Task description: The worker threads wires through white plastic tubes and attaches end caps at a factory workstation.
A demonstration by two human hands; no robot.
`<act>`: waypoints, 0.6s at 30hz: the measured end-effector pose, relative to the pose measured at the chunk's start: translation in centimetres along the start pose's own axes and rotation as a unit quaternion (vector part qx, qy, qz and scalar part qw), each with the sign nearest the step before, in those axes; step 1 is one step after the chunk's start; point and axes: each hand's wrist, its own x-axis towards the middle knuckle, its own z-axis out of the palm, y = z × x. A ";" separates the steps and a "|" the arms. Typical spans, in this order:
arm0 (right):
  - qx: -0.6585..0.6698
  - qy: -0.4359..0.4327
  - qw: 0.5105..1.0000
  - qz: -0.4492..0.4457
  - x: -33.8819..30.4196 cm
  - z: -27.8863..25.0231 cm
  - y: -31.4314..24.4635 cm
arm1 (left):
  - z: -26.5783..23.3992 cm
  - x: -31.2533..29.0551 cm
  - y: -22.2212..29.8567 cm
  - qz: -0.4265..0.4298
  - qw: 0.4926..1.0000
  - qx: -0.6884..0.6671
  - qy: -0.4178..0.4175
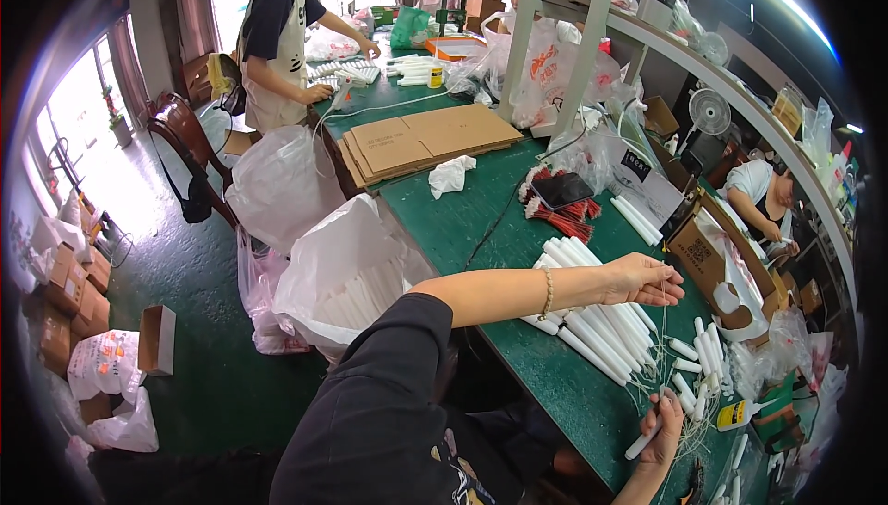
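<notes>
"What was on the left of my feed?"

"On the floor I saw a white plastic bag [104, 363] with orange-red printing on its front, its contents hidden from me, just beside a narrow open carton [165, 343]. Next came a large white sack [316, 251], open at the top and holding many packed tubes [356, 299], also white, right beside the green tabletop [546, 396]."

"And on the tabletop itself?"

"A stack of flattened cardboard [425, 142] bore small dark print, too blurred for me to read. Nearer, and further right, I had a heap of long white tubes [597, 334] lying side by side."

"How were the hands?"

"The left hand [643, 281] was raised over the heap, its grip pinched on thin white threads [664, 348]. Those ran down toward the right hand [663, 429], whose grip was closed around a short white tube [642, 442], tilted, at the near right part of the tabletop."

"Anything beyond them?"

"I made out a brown carton [696, 253], open, with white material inside and a square printed code on its wall. Nearer to me was a bottle [733, 415] with a yellow label, its lettering too small to tell."
</notes>
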 end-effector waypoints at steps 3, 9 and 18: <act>0.003 -0.007 1.000 0.001 -0.1 0.0 0.0 | 0.0 -0.1 -0.1 -0.004 1.000 -0.001 0.005; 0.003 -0.020 1.000 -0.003 0.0 -0.3 -0.1 | 0.3 -0.6 0.1 -0.004 0.999 0.031 0.031; 0.006 -0.027 0.999 -0.038 0.3 -0.7 -0.2 | 1.5 -1.9 1.0 0.004 0.999 0.031 0.026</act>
